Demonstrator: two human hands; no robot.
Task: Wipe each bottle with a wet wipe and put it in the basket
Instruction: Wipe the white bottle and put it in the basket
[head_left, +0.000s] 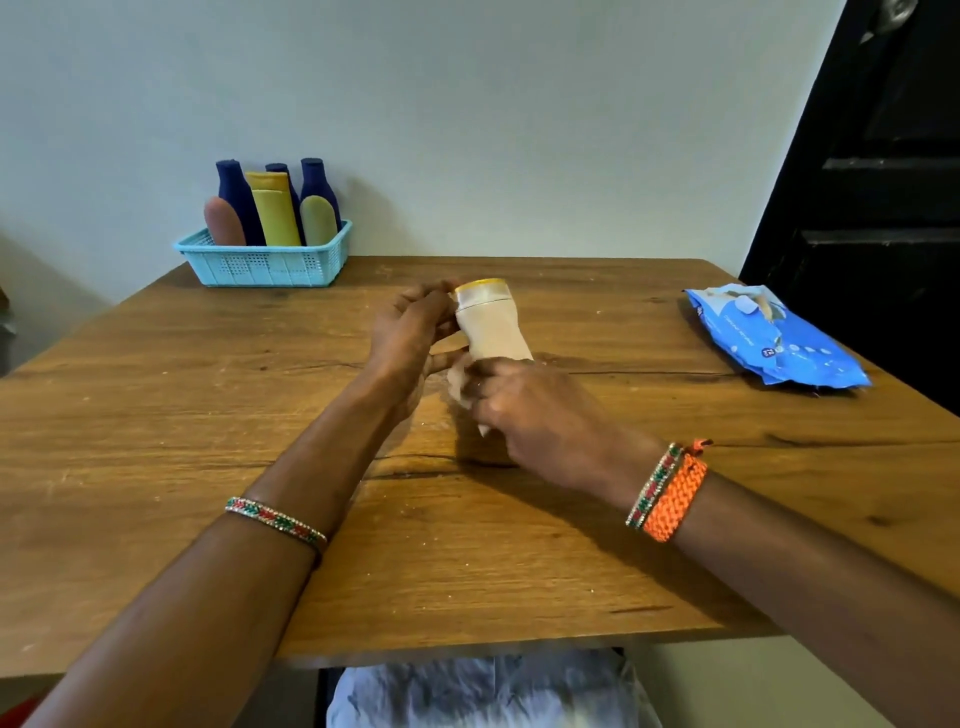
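Note:
A beige bottle (493, 327) with a yellow-rimmed cap is held above the middle of the wooden table (208, 415). My left hand (410, 332) grips it near the cap. My right hand (524, 410) holds a white wet wipe (460, 384) pressed against the bottle's lower part, which it hides. A light blue basket (265, 265) stands at the table's far left, against the wall, holding several bottles: dark blue, yellow, pink and pale green.
A blue pack of wet wipes (774, 338) lies near the table's right edge. A dark door (883, 182) stands beyond the right side. The table's front edge is close to my body.

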